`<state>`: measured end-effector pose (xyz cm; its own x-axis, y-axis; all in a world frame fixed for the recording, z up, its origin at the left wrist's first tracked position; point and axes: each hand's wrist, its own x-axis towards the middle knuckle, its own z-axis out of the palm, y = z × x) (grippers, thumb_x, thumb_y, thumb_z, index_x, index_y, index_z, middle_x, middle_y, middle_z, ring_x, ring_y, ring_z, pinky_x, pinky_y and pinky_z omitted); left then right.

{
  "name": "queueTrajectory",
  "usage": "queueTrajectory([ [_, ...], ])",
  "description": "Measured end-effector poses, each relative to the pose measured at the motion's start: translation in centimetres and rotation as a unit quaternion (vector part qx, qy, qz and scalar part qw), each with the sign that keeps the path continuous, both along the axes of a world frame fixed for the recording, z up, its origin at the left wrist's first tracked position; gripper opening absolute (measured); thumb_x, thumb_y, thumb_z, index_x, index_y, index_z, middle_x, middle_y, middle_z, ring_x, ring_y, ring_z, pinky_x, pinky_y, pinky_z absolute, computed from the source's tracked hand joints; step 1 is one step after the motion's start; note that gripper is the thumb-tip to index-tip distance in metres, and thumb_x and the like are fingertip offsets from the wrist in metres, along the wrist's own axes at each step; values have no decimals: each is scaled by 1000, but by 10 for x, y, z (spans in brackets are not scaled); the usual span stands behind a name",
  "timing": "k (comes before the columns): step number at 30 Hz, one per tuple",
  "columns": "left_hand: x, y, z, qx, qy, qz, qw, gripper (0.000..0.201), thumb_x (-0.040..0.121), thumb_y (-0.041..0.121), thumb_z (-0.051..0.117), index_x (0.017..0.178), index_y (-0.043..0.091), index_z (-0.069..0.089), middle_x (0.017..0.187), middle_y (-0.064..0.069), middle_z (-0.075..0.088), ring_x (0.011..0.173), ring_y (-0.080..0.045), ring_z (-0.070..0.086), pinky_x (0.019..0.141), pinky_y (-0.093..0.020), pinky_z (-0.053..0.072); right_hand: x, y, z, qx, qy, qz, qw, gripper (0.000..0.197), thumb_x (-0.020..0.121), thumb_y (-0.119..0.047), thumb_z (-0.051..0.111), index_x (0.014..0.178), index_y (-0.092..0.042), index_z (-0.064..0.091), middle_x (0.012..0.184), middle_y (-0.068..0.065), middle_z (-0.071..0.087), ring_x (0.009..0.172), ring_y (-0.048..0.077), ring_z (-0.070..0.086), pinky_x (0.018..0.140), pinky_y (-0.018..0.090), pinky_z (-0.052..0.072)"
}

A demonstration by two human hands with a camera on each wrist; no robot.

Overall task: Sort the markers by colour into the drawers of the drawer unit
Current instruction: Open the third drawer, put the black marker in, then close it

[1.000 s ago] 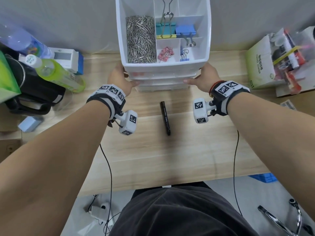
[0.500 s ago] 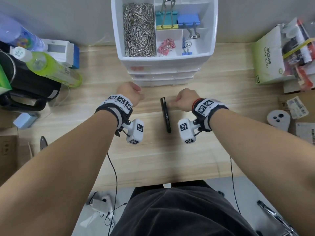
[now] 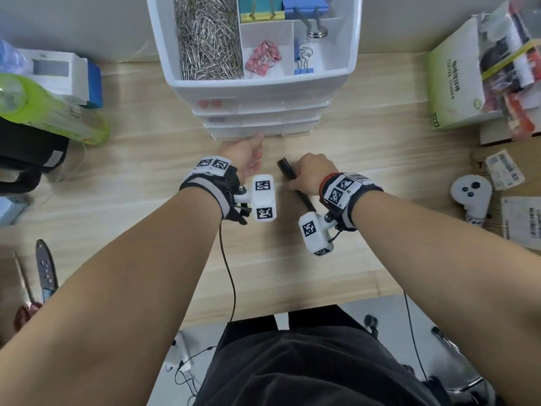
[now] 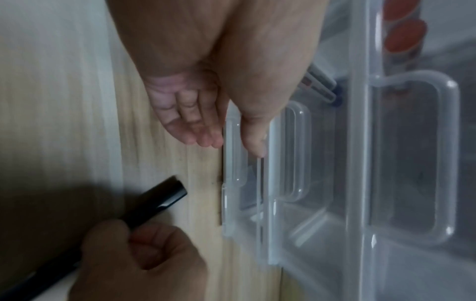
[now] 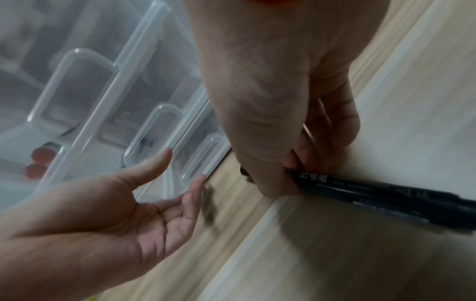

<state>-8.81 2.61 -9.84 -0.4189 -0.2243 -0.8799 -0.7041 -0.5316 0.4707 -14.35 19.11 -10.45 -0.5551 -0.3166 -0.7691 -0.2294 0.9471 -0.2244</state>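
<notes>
A white drawer unit [image 3: 257,109] with clear drawers stands at the back of the wooden desk; red marker caps [image 4: 404,38] show through its upper drawer. My left hand [image 3: 248,156] is open, palm turned up, its fingertips [image 4: 203,140] at the handle of the bottom drawer [image 4: 234,154]. A black marker [image 3: 285,168] lies on the desk just right of it. My right hand [image 3: 310,174] grips that marker [image 5: 373,193] around its middle, thumb and fingers curled round the barrel. The bottom drawer [image 5: 198,160] looks closed.
The unit's top tray [image 3: 345,71] holds paper clips [image 3: 207,39] and binder clips. A green bottle [image 3: 49,109] and black bag [image 3: 26,153] sit left; a box [image 3: 456,71] and white controller [image 3: 471,191] right. Scissors [image 3: 44,271] lie near the left front edge.
Both hands left the sides of the drawer unit and came down. The right hand closed round the black marker; the left hand opened and reached toward the bottom drawer handle.
</notes>
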Motion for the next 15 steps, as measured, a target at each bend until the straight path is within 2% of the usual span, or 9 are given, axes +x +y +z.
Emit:
queueTrajectory([
  [2, -4, -1, -1, 23, -14, 11, 1000, 30, 86, 31, 73, 103, 9, 61, 82, -3, 61, 69, -15, 57, 53, -26, 48, -6, 9, 3, 1, -2, -8, 1000, 29, 72, -39, 72, 72, -15, 56, 70, 2, 55, 62, 18, 52, 49, 26, 33],
  [4, -9, 0, -1, 32, -20, 10, 999, 29, 86, 32, 74, 95, 10, 58, 74, -1, 59, 63, -15, 55, 47, -26, 48, -10, 16, 5, -6, 2, -14, 1000, 27, 72, -36, 71, 72, -12, 62, 68, 4, 56, 63, 22, 54, 49, 25, 34],
  [6, -13, 4, 0, 53, -11, 42, 998, 23, 89, 29, 71, 95, 12, 56, 75, 2, 61, 64, -13, 54, 50, -26, 47, -14, 19, 7, -26, 16, -17, 999, 27, 73, -34, 70, 74, -7, 66, 68, 6, 58, 70, 29, 58, 51, 26, 37],
  [8, -13, 9, 4, 66, -10, 74, 995, 19, 90, 26, 69, 96, 14, 56, 80, 4, 64, 68, -11, 55, 56, -27, 46, -18, 21, 11, -46, 27, -27, 998, 29, 74, -36, 69, 79, -7, 66, 74, 9, 62, 75, 31, 59, 55, 28, 40],
  [10, -10, 13, 7, 73, -7, 86, 994, 17, 90, 25, 70, 95, 14, 57, 82, 4, 65, 69, -11, 56, 58, -27, 45, -21, 21, 15, -66, 33, -46, 996, 25, 76, -38, 66, 77, -14, 60, 80, 8, 62, 77, 29, 58, 57, 30, 39],
  [12, -5, 15, 9, 73, -12, 84, 994, 17, 89, 25, 71, 95, 15, 58, 84, 4, 67, 70, -12, 58, 58, -28, 47, -23, 20, 22, -95, 29, -54, 994, 21, 79, -37, 60, 70, -20, 52, 75, 3, 60, 76, 28, 57, 55, 30, 37],
  [14, 1, 16, 11, 70, -18, 75, 995, 15, 90, 24, 70, 95, 16, 58, 85, 3, 67, 71, -13, 58, 58, -28, 48, -25, 18, 29, -122, 18, -64, 990, 22, 83, -36, 56, 71, -16, 55, 72, 4, 61, 75, 29, 59, 58, 33, 44],
  [15, 4, 17, 13, 70, -19, 71, 995, 13, 90, 23, 69, 96, 17, 59, 84, 3, 66, 70, -13, 58, 58, -29, 47, -25, 19, 33, -139, 4, -74, 987, 24, 87, -35, 55, 78, -12, 59, 74, 6, 62, 73, 29, 61, 62, 36, 49],
])
